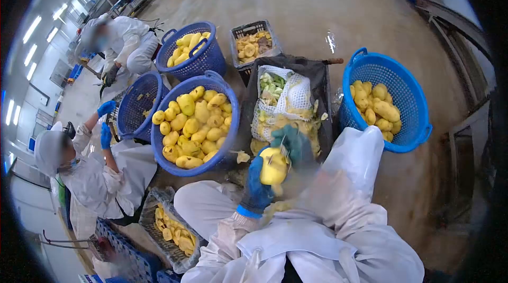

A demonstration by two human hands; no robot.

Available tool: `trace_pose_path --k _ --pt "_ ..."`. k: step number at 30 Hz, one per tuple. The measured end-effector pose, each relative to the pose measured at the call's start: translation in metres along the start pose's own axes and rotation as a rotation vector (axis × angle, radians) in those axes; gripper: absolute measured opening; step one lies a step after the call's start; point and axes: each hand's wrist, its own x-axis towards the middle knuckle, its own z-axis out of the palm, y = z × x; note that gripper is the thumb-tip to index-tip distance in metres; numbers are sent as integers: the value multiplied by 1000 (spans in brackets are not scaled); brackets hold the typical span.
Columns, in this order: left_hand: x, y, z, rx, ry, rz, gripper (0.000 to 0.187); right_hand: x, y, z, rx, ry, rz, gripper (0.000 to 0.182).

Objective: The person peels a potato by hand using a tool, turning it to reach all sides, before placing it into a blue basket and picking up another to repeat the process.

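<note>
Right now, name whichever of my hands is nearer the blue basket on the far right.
Right. The right hand is left of the basket, apart from it; the left hand, holding a yellow fruit, is farther left.

The fruit is yellow, left glove blue, right glove green.

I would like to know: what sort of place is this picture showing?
Probably a food-processing workroom. The signs: a round blue plastic basket holding yellow oval produce, a black rectangular plastic crate of yellow pieces, and a co-worker in white clothing and blue gloves.
</note>
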Motion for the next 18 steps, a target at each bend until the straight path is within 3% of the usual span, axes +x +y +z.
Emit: trace_pose_path --k 1,3,4,6,7,8,9,11,12,13,14,16,18 --pt "-4 8 7 -172 10 -91 47 -4 3 2 -170 -35 -54 21" --pt "-8 26 18 -696 78 -316 49 11 -10 -4 -42 49 -9 19" --pt "-9 28 17 -680 48 -322 53 13 -15 -3 37 42 34 19" --pt "-9 17 12 -542 23 -227 51 -5 -30 8 178 -71 -71 18" --pt "-6 12 11 -473 3 -174 51 -7 -23 12 245 -75 -13 17" --pt "-9 17 18 -151 -12 -44 51 -9 -17 17 312 -76 45 17" --pt "-18 29 29 174 -23 84 53 1 11 6 -44 -39 -17 18" --pt "-20 29 24 439 -36 233 60 23 33 -27 345 45 106 21" --pt "-13 16 13 372 -45 250 64 24 19 -24 788 120 286 21" --pt "-11 1 2 297 -49 257 68 12 6 -13 706 28 174 21" --pt "-13 8 11 477 -64 363 68 -5 -17 10 618 -63 64 21" --pt "-15 34 31 844 -103 582 69 -11 -43 13 213 -199 290 23" --pt "-16 22 18 814 -84 598 71 10 10 -23 426 -9 261 24"
